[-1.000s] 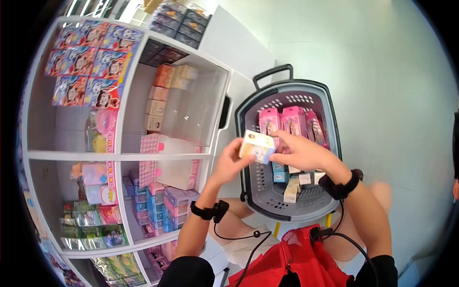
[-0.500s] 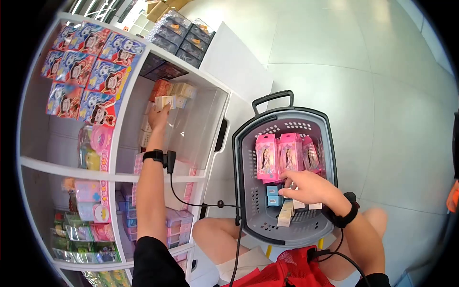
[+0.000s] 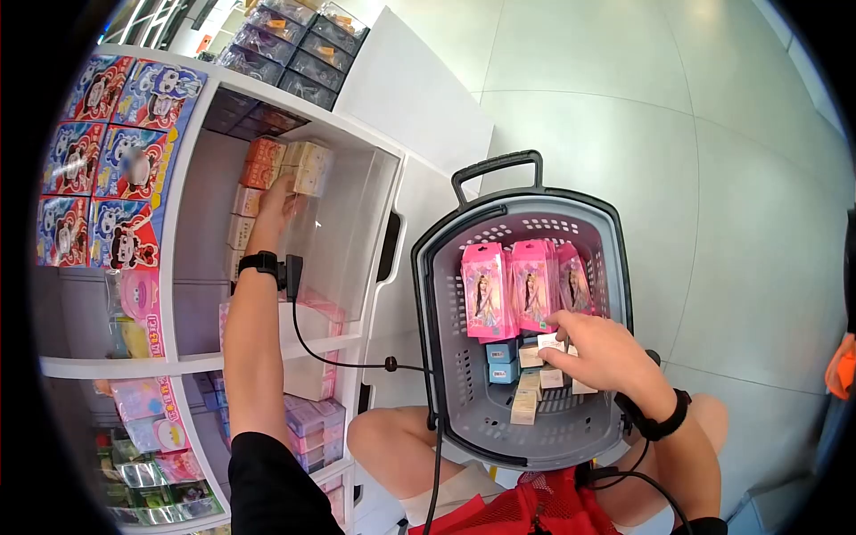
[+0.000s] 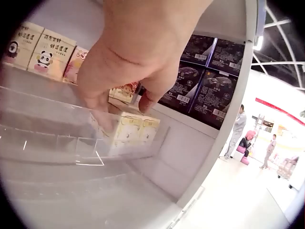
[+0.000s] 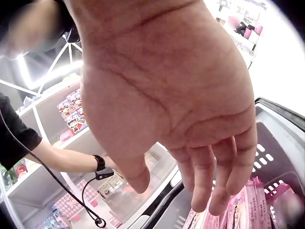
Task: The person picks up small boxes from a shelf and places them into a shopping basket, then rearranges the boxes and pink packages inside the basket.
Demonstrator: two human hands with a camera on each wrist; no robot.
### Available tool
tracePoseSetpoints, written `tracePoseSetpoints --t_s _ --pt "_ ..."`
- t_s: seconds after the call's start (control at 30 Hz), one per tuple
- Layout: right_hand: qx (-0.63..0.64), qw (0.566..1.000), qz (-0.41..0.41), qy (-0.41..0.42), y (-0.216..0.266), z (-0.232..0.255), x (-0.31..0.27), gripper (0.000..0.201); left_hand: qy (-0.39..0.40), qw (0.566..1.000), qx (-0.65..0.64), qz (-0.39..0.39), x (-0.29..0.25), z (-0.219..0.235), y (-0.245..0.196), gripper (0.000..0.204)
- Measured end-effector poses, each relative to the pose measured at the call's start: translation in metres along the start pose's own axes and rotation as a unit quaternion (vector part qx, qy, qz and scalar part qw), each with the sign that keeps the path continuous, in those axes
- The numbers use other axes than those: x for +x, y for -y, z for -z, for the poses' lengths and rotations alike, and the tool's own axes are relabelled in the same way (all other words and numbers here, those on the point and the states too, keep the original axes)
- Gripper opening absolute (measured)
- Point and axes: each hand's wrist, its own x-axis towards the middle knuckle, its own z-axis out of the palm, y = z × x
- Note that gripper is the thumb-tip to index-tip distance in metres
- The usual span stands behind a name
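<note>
In the head view, my left hand (image 3: 278, 203) is inside the clear-fronted shelf compartment, against cream boxes (image 3: 308, 167). The left wrist view shows its thumb and fingers (image 4: 102, 117) on opposite sides of a cream-yellow box (image 4: 127, 132) behind the clear panel, so part of the grip is hidden. My right hand (image 3: 606, 352) hovers over the basket (image 3: 426, 294) beside small cream and white boxes (image 3: 551, 378). Its fingers (image 5: 202, 191) hang loosely and hold nothing in the right wrist view. Pink packages (image 3: 484, 290) and blue boxes (image 3: 502, 371) lie in the basket.
Red and orange boxes (image 3: 263, 162) and panda-print boxes (image 4: 47, 53) line the compartment. Dark boxes (image 4: 212, 93) stand beside it. Hanging packs (image 3: 129, 165) fill the shelf's left side. A cable runs from my left wrist across the basket's edge. People (image 4: 236, 131) are in the background.
My left hand has moved from above the basket into the compartment, carrying a small box from between both hands to the cream boxes there. My right hand has let go and lowered over the basket.
</note>
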Motion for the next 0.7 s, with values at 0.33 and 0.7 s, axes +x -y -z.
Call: tracePoseSetpoints --t_s 0.33,0.7 --pt "-0.001 1.000 0.012 -0.011 -0.005 -0.009 0.003 0.049 -0.018 0.993 -0.074 -0.085 0.001 -0.005 0.015 0.041" --pt "-0.084 0.992 0.024 -0.087 -0.017 -0.017 -0.004 0.034 0.146 0.825 0.193 -0.510 -0.333 -0.141 0.062 0.010"
